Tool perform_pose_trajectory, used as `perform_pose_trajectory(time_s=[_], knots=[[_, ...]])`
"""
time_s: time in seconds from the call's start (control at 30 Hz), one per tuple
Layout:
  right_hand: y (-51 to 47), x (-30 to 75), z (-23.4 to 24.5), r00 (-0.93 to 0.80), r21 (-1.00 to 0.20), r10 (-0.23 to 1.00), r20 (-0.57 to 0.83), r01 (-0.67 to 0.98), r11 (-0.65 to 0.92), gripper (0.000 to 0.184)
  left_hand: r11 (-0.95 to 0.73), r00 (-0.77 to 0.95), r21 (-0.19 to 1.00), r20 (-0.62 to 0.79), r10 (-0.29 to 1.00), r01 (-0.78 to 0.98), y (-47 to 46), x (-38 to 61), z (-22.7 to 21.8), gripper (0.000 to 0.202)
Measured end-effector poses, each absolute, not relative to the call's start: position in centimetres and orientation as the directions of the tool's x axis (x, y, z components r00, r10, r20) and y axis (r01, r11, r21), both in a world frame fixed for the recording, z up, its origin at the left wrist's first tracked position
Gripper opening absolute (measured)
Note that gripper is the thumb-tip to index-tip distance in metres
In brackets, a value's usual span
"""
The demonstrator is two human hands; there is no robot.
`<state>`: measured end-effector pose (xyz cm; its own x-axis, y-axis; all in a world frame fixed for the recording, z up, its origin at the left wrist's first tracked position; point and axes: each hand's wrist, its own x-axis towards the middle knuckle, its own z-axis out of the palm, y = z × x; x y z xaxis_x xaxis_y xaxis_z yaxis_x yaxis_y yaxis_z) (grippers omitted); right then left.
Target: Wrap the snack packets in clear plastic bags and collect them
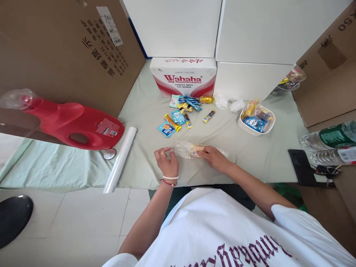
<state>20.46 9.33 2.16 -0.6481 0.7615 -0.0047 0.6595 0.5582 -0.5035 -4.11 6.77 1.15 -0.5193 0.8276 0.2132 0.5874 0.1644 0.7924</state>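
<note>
A clear plastic wrap (182, 149) with a yellowish-orange packaged snack (194, 151) inside lies on the table near its front edge. My right hand (215, 158) grips the snack from the right, fingers closed over the wrap. At the wrap's left end is my left hand (167, 162), its fingers curled and the thumb beside the plastic; whatever it pinches is too small to make out. Farther back lie loose snack packets (178, 117) in blue, yellow and orange. A white plastic container (271, 128) to the right holds several wrapped packets.
On the left, a red detergent bottle (80, 124) lies beside a roll of clear film (121, 159) and a small round lid (109, 154). Behind stand a Wahaha carton (185, 78) and white boxes. Water bottles (333, 135) and a black phone-like slab (302, 167) are at right.
</note>
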Motion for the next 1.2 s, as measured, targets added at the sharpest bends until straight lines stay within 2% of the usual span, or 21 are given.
perform_pose_trajectory(time_s=[0.03, 0.1, 0.17, 0.2, 0.27, 0.3, 0.4, 0.5, 0.6, 0.7, 0.8, 0.87, 0.97, 1.07, 1.2], knots=[[9.5, 20.6, 2.2, -0.645, -0.528, 0.764, 0.011, 0.645, 0.552, 0.037, 0.053, -0.407, 0.742, 0.305, 0.861, 0.668, 5.7, -3.3, 1.3, 0.017], [9.7, 20.8, 2.4, -0.644, -0.569, 0.764, 0.042, 0.613, 0.548, 0.039, -0.211, -0.068, 0.590, 0.414, 0.908, 0.780, 4.0, -1.8, 1.5, 0.020], [9.7, 20.9, 2.7, -0.637, -0.605, 0.769, 0.058, 0.591, 0.534, 0.040, -0.349, 0.177, 0.452, 0.378, 0.908, 0.821, 3.2, -0.4, 1.5, 0.029], [9.6, 20.9, 2.9, -0.638, -0.615, 0.768, 0.055, 0.584, 0.530, 0.040, -0.356, 0.225, 0.409, 0.334, 0.915, 0.840, 3.3, 0.1, 1.4, 0.033], [9.3, 20.7, 3.3, -0.658, -0.607, 0.752, 0.031, 0.586, 0.537, 0.039, -0.309, 0.225, 0.380, 0.250, 0.942, 0.872, 3.9, 0.6, 1.1, 0.032], [9.1, 20.5, 3.5, -0.659, -0.594, 0.752, 0.008, 0.602, 0.534, 0.038, -0.287, 0.211, 0.401, 0.222, 0.952, 0.870, 4.4, 0.5, 0.8, 0.030], [8.3, 20.0, 3.5, -0.626, -0.518, 0.776, -0.070, 0.688, 0.508, 0.036, -0.249, 0.165, 0.592, 0.193, 0.967, 0.767, 5.7, -0.6, -0.2, 0.032], [7.7, 19.7, 3.2, -0.643, -0.400, 0.755, -0.130, 0.731, 0.553, 0.040, -0.096, -0.098, 0.759, 0.206, 0.974, 0.644, 6.6, -2.3, -1.2, 0.032], [7.6, 19.4, 3.1, -0.650, -0.325, 0.742, -0.165, 0.746, 0.581, 0.045, 0.154, -0.445, 0.742, 0.211, 0.870, 0.652, 7.3, -3.4, -1.7, 0.033], [7.7, 19.1, 3.5, -0.630, -0.319, 0.752, -0.192, 0.765, 0.560, 0.043, 0.301, -0.526, 0.700, 0.125, 0.841, 0.647, 8.1, -3.3, -1.6, 0.040], [7.8, 18.8, 3.8, -0.618, -0.333, 0.760, -0.201, 0.773, 0.540, 0.040, 0.229, -0.431, 0.738, 0.092, 0.897, 0.634, 8.5, -1.9, -0.8, 0.041], [7.9, 18.6, 3.7, -0.614, -0.354, 0.764, -0.196, 0.771, 0.529, 0.038, 0.060, -0.297, 0.811, 0.143, 0.944, 0.581, 8.2, -0.5, 0.1, 0.032], [7.6, 18.6, 3.3, -0.570, -0.384, 0.799, -0.190, 0.792, 0.474, 0.036, -0.215, 0.017, 0.875, 0.231, 0.973, 0.433, 7.2, 1.4, 1.5, 0.011], [6.6, 19.4, 3.4, -0.533, -0.413, 0.829, -0.170, 0.802, 0.431, 0.036, -0.362, 0.243, 0.831, 0.281, 0.928, 0.423, 6.1, 2.3, 2.1, 0.015], [4.6, 22.0, 4.2, -0.673, -0.533, 0.734, -0.093, 0.656, 0.534, 0.033, -0.473, 0.386, 0.686, 0.292, 0.875, 0.553, 5.3, 2.1, 1.1, 0.031]])
